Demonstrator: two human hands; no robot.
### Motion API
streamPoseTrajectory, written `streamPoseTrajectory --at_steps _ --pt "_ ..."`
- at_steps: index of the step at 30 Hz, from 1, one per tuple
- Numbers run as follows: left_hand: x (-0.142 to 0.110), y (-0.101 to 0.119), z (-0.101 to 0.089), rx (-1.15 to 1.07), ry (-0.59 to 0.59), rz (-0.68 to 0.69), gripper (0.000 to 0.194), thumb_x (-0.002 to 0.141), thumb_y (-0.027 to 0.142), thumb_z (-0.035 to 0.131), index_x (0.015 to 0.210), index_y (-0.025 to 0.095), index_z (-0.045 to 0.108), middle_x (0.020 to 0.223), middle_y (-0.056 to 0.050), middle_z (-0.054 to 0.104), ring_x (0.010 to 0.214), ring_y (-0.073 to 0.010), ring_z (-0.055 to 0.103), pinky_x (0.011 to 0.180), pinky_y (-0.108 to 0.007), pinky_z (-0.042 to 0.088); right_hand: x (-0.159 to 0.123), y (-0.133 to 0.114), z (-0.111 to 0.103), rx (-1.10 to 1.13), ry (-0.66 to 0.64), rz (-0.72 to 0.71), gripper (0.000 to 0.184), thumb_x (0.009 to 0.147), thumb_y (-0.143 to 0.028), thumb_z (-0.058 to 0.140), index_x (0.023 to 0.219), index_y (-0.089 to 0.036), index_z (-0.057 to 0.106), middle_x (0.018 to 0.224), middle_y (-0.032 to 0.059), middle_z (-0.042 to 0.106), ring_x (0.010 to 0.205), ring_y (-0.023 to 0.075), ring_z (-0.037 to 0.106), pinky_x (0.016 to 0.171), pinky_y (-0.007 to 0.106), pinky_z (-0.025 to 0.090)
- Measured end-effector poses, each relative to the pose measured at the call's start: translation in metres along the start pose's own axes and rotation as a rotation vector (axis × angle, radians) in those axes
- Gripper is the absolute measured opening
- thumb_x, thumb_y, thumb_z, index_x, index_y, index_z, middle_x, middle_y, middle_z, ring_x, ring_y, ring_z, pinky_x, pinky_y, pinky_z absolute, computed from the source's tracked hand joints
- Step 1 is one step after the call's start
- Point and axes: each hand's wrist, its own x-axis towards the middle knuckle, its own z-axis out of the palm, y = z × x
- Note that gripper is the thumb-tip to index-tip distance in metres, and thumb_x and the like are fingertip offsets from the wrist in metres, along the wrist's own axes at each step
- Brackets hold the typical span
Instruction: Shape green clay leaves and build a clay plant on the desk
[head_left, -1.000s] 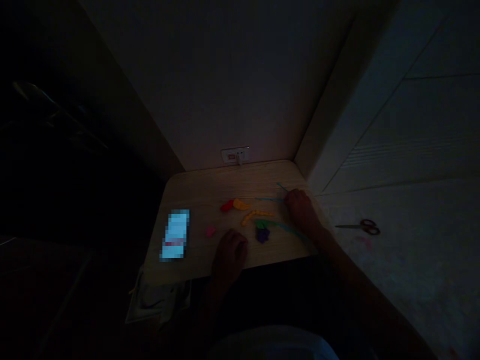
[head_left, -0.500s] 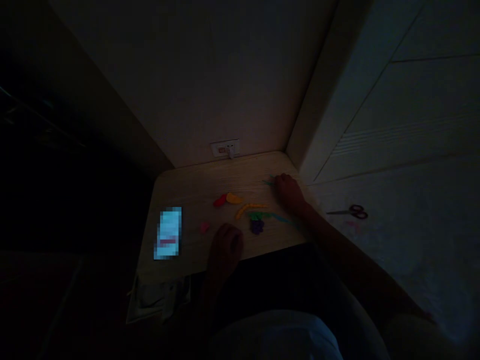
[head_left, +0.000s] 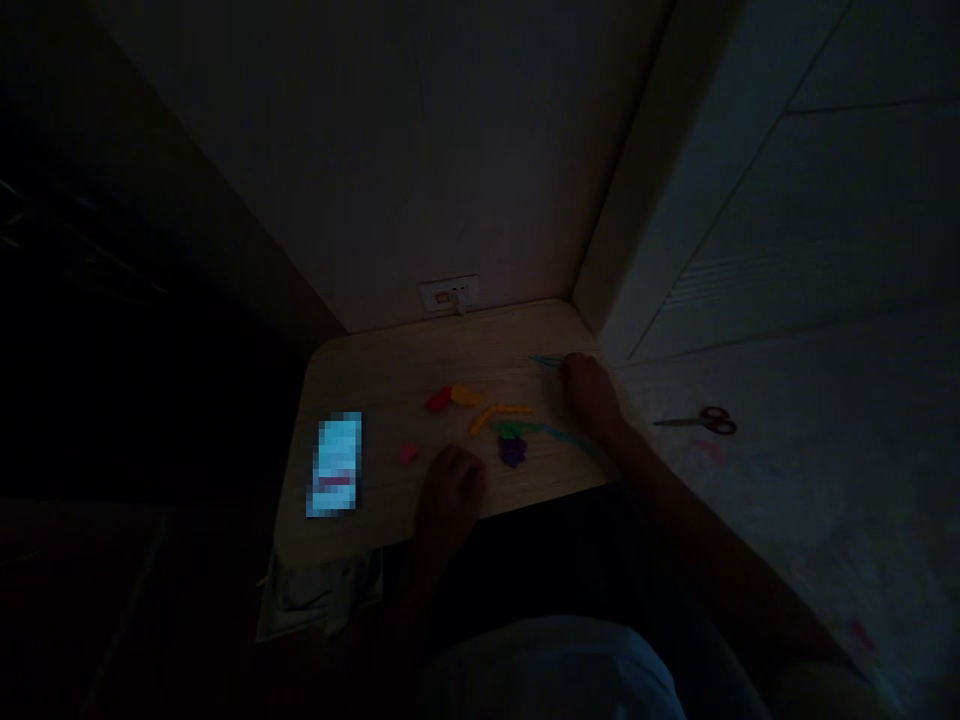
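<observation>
The scene is very dark. My right hand [head_left: 589, 392] rests on a small wooden table [head_left: 390, 370], its fingers curled at the end of a thin teal strip [head_left: 544, 361]. My left hand [head_left: 450, 490] lies near the table's front edge with fingers curled under; what it holds, if anything, is hidden. Between the hands lie small clay pieces: a red piece [head_left: 437, 401], an orange piece [head_left: 466, 396], a yellow strand [head_left: 495, 414], a green piece [head_left: 511, 430] on a purple lump [head_left: 514, 452], and a pink bit [head_left: 408, 453]. Another teal strip [head_left: 568, 439] lies beside my right wrist.
A lit phone [head_left: 335, 464] lies on the table's left side. A wall socket [head_left: 448, 295] sits behind the table. Scissors [head_left: 697, 421] lie on the pale surface to the right. Paper or packaging [head_left: 319, 592] hangs below the table's front left corner.
The view shifted up and right, so everything sits lower left. My right hand moved along the teal strip at the back right. My left hand stayed put.
</observation>
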Motion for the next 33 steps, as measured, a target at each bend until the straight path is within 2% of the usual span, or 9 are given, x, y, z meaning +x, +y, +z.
streamPoseTrajectory --at_steps 4,6,11,15,19,23,29,31,33 --pt "0.001 0.0 -0.001 -0.03 -0.001 -0.028 0.012 0.097 0.019 0.06 0.087 0.023 0.066 0.093 -0.005 0.069 0.092 -0.0232 0.066 0.088 -0.039 0.054 -0.024 0.0 -0.009 0.175 0.021 -0.042 0.024 0.101 -0.022 0.042 0.104 -0.018 0.065 0.102 0.0152 0.073 0.095 0.027 0.064 0.084 0.037 0.05" --pt "0.0 0.004 0.002 -0.037 0.009 -0.038 0.012 0.096 0.019 0.06 0.087 0.023 0.066 0.093 -0.005 0.07 0.093 -0.0238 0.066 0.089 -0.04 0.054 -0.037 -0.002 -0.014 0.384 0.042 -0.018 0.023 0.1 -0.028 0.048 0.108 -0.019 0.067 0.101 0.0121 0.075 0.09 0.0252 0.067 0.08 0.036 0.052" --pt "0.001 0.018 0.023 -0.042 0.095 -0.04 0.005 0.095 0.019 0.061 0.097 0.023 0.064 0.098 -0.007 0.07 0.098 -0.0261 0.067 0.094 -0.043 0.054 -0.067 -0.011 -0.027 0.925 -0.061 0.236 0.024 0.087 -0.044 0.071 0.093 -0.021 0.075 0.082 0.0045 0.075 0.075 0.0208 0.066 0.072 0.033 0.052" --pt "0.006 0.028 0.039 0.012 0.145 -0.016 0.018 0.091 0.023 0.069 0.107 0.022 0.061 0.106 -0.01 0.068 0.103 -0.0298 0.065 0.095 -0.047 0.054 -0.085 -0.021 -0.034 1.254 -0.05 0.449 0.03 0.079 -0.05 0.082 0.09 -0.022 0.075 0.078 0.0018 0.075 0.07 0.0172 0.065 0.072 0.031 0.053" --pt "0.012 0.035 0.046 0.106 0.156 -0.028 0.023 0.089 0.026 0.074 0.107 0.022 0.06 0.108 -0.011 0.067 0.105 -0.0327 0.063 0.096 -0.05 0.052 -0.1 -0.029 -0.037 1.271 -0.05 0.514 0.032 0.075 -0.049 0.086 0.09 -0.023 0.076 0.077 0.0018 0.077 0.072 0.0182 0.068 0.075 0.031 0.054" --pt "0.014 0.038 0.048 0.153 0.177 -0.064 0.023 0.088 0.024 0.075 0.104 0.023 0.059 0.106 -0.011 0.068 0.104 -0.0336 0.064 0.095 -0.05 0.052 -0.112 -0.036 -0.036 1.176 -0.065 0.486 0.027 0.076 -0.045 0.084 0.088 -0.022 0.076 0.076 0.003 0.08 0.075 0.0209 0.071 0.076 0.033 0.054" --pt "0.013 0.038 0.048 0.158 0.161 -0.067 0.02 0.088 0.021 0.074 0.102 0.023 0.059 0.104 -0.009 0.072 0.104 -0.0336 0.065 0.094 -0.049 0.051 -0.121 -0.053 -0.025 1.207 -0.093 0.479 0.026 0.071 -0.04 0.086 0.09 -0.022 0.082 0.086 0.005 0.084 0.081 0.0233 0.076 0.078 0.034 0.058" --pt "0.013 0.038 0.048 0.168 0.158 -0.07 0.019 0.088 0.021 0.074 0.102 0.023 0.06 0.104 -0.009 0.072 0.104 -0.0337 0.065 0.094 -0.049 0.051 -0.121 -0.058 -0.023 1.191 -0.105 0.491 0.024 0.071 -0.04 0.085 0.085 -0.021 0.081 0.078 0.004 0.082 0.071 0.0203 0.073 0.067 0.031 0.056" --pt "0.013 0.039 0.048 0.177 0.156 -0.078 0.019 0.088 0.021 0.074 0.101 0.023 0.06 0.103 -0.009 0.072 0.104 -0.0339 0.065 0.093 -0.049 0.051 -0.12 -0.062 -0.023 1.196 -0.18 0.525 0.028 0.073 -0.042 0.083 0.09 -0.02 0.081 0.066 0.0012 0.076 0.054 0.0158 0.063 0.052 0.026 0.048"
